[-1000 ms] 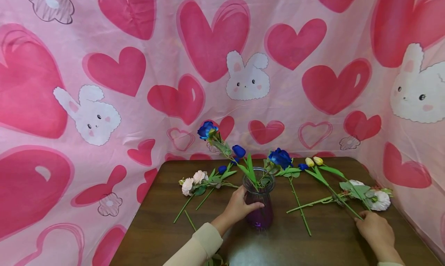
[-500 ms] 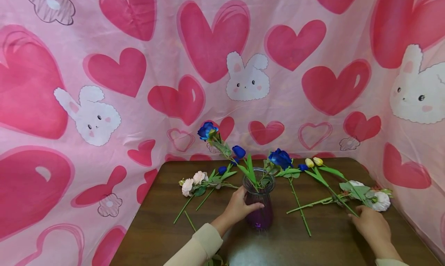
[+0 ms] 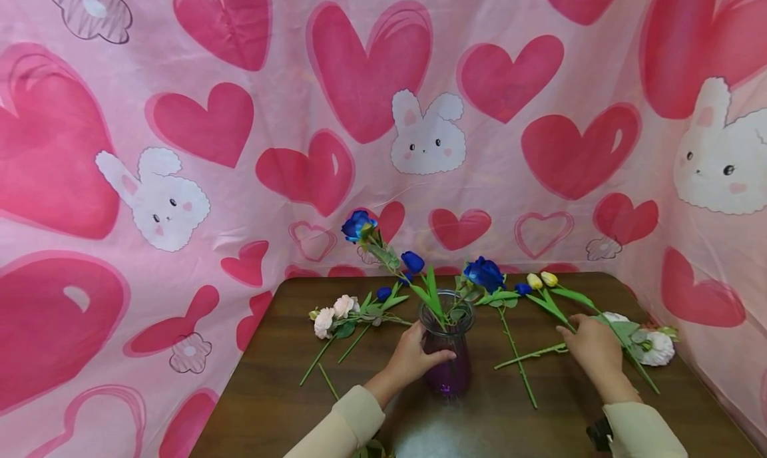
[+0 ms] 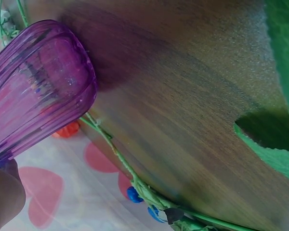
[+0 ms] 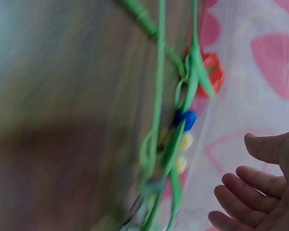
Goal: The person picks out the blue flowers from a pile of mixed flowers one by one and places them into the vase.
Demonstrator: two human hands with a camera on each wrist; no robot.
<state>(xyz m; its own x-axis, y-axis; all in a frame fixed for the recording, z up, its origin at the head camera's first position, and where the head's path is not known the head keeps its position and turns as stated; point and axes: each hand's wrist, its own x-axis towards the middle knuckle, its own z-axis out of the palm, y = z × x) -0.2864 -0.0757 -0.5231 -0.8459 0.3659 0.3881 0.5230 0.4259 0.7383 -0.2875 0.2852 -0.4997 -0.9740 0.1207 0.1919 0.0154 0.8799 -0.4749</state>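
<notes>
My left hand [image 3: 413,355] grips the side of a purple ribbed glass vase [image 3: 452,365] on the table. In the left wrist view, part of the thumb [image 4: 8,195] lies against the vase [image 4: 62,67]. Blue flowers rise from it: a peony-like bloom [image 3: 359,225] leaning left, a tulip [image 3: 412,261], and a large bloom [image 3: 485,273] at right. My right hand [image 3: 596,351] is over the stems at the right, its fingertips at the stem below a yellow tulip [image 3: 533,280]. In the right wrist view that hand [image 5: 260,190] has spread fingers and holds nothing.
Pale pink flowers [image 3: 333,313] and a small blue tulip [image 3: 383,292] lie left of the vase. Right of it are loose green stems [image 3: 518,358], another yellow tulip [image 3: 548,279] and white flowers [image 3: 657,348]. A pink heart-print cloth [image 3: 491,145] hangs behind the brown table [image 3: 497,425].
My right hand has moved left and away from me, from the lower stem ends toward the yellow tulips' leaves. The left hand and the vase stay in place.
</notes>
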